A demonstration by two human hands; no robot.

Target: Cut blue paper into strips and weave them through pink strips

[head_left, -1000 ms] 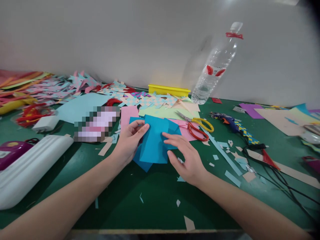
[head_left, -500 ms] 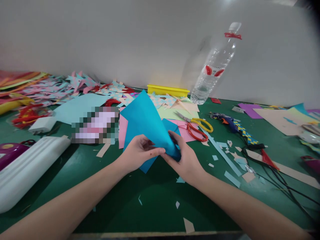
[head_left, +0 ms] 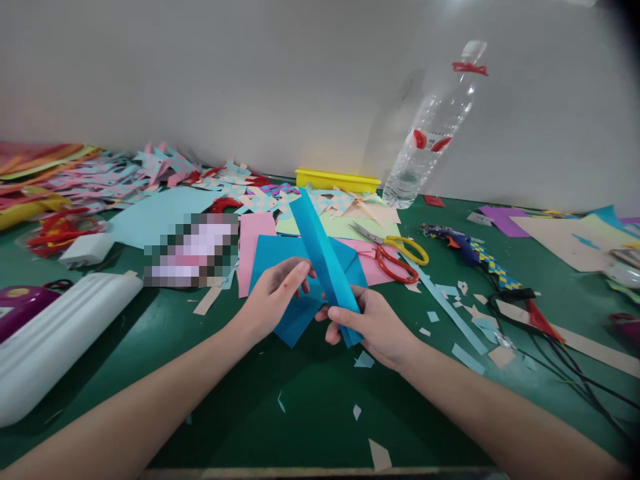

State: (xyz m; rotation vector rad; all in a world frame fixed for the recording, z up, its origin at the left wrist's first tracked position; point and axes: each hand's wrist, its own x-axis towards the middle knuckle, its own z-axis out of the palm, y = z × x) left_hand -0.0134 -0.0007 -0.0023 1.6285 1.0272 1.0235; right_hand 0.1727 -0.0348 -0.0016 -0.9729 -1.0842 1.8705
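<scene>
A blue sheet of paper point(head_left: 323, 253), folded into a narrow strip with a crease along it, stands tilted above the table. My right hand point(head_left: 373, 327) pinches its lower end, thumb in front and fingers behind. Close to the strip's left edge is my left hand point(head_left: 280, 290), its fingers bent and thumb apart from them; whether a fingertip touches the paper is hard to see. Under both hands lie more blue sheets point(head_left: 297, 323) on the green table. Scissors point(head_left: 390, 248) with one yellow and one red handle lie partly open beyond my right hand.
A tilted plastic bottle point(head_left: 425, 143) leans at the wall beside a yellow tray point(head_left: 337, 181). A blurred-out phone-like object point(head_left: 193, 253) and a white elongated device point(head_left: 65, 340) are on the left. Paper scraps point(head_left: 467, 359) and black cords point(head_left: 565, 363) spread on the right.
The blue paper, a wide curved flap before, is now a narrow folded strip. My left hand has come off its lower edge, while my right thumb has moved to its front.
</scene>
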